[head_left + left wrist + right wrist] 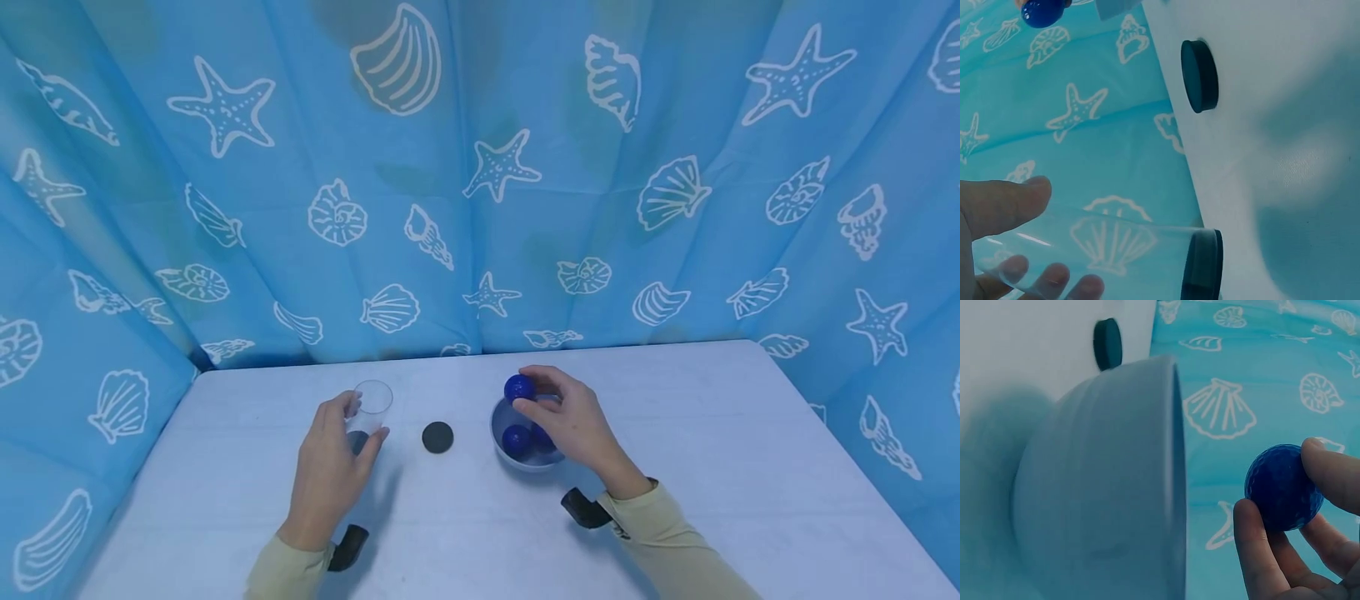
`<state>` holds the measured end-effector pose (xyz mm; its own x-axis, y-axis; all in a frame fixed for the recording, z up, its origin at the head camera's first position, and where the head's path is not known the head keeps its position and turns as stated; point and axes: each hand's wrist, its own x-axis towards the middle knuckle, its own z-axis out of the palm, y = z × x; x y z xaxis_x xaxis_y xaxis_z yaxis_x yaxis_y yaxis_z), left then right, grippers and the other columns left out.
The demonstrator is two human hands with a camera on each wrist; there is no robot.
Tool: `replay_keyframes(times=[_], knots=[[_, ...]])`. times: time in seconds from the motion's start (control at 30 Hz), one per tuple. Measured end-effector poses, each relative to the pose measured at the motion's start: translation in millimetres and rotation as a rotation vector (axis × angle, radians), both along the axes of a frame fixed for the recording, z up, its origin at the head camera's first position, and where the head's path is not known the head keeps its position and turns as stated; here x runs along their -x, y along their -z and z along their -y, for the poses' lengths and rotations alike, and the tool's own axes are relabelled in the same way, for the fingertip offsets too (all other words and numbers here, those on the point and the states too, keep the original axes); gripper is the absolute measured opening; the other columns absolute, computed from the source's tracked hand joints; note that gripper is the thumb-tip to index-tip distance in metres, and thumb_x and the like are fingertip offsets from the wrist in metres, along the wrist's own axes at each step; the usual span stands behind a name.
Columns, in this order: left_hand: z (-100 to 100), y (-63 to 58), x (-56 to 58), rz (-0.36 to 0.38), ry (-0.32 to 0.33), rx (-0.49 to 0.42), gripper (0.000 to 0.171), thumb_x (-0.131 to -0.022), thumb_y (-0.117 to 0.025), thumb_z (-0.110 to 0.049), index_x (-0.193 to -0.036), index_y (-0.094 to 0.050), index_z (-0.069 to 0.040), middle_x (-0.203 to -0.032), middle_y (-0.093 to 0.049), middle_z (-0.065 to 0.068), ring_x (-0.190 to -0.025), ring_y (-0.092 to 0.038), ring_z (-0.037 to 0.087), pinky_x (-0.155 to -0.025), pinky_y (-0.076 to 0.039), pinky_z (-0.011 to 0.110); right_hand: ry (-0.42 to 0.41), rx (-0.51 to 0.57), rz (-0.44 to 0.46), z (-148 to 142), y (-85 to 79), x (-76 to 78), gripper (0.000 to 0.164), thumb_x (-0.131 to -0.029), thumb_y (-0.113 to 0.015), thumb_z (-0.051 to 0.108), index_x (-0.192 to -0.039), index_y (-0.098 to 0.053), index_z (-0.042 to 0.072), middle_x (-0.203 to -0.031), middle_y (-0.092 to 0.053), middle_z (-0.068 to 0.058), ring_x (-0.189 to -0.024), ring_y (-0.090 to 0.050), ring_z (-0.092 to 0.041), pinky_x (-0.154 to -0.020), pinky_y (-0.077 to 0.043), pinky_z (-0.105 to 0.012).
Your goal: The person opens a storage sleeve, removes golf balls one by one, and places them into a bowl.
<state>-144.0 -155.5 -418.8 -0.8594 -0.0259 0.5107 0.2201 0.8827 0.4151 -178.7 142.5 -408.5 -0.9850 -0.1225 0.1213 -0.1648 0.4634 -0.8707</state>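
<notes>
My left hand [330, 458] is around a clear cylindrical container [373, 408], thumb on one side and fingers on the other. The container stands upright with its open rim up; its dark base [1202, 265] shows in the left wrist view. With thumb and fingertips, my right hand [573, 421] pinches a dimpled dark blue golf ball [1284, 486] above the rim of a grey-blue bowl [1104, 487]. Inside the bowl lie more blue balls [517, 442], partly hidden by the right hand.
A round black lid [437, 437] lies on the table between the container and the bowl. White cloth covers the table [465, 533]. Behind and at the sides hangs a blue curtain [465, 208] with white shells and starfish.
</notes>
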Motion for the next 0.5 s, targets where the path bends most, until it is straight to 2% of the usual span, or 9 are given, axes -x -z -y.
replay_keyframes(times=[0.23, 0.37, 0.5], knots=[[0.6, 4.3, 5.5, -0.031, 0.034, -0.053, 0.062, -0.073, -0.079, -0.022, -0.121, -0.046, 0.001, -0.106, -0.055, 0.014, -0.093, -0.057, 0.026, -0.082, -0.051, 0.042, 0.028, -0.115, -0.028, -1.9, 4.9, 1.0, 0.046, -0.083, -0.069, 0.031, -0.125, -0.053, 0.021, -0.121, -0.056, -0.002, -0.109, -0.057, -0.019, -0.087, -0.049, -0.035], [0.9, 7.6, 8.3, -0.045, 0.031, -0.080, 0.061, -0.073, -0.079, -0.021, -0.120, -0.047, 0.000, -0.105, -0.057, 0.014, -0.087, -0.056, 0.024, -0.076, -0.051, 0.039, 0.019, -0.190, -0.057, -1.5, 7.9, 1.9, 0.046, -0.083, -0.070, 0.027, -0.125, -0.054, 0.018, -0.124, -0.055, -0.004, -0.110, -0.057, -0.021, -0.088, -0.049, -0.038], [0.2, 10.1, 11.2, -0.026, 0.011, -0.105, 0.060, -0.072, -0.079, -0.023, -0.119, -0.047, -0.001, -0.103, -0.059, 0.012, -0.085, -0.057, 0.024, -0.074, -0.052, 0.038, 0.011, -0.283, -0.107, -0.1, 10.3, 2.1, 0.045, -0.082, -0.070, 0.026, -0.123, -0.055, 0.014, -0.123, -0.056, -0.005, -0.116, -0.052, -0.023, -0.093, -0.045, -0.042]])
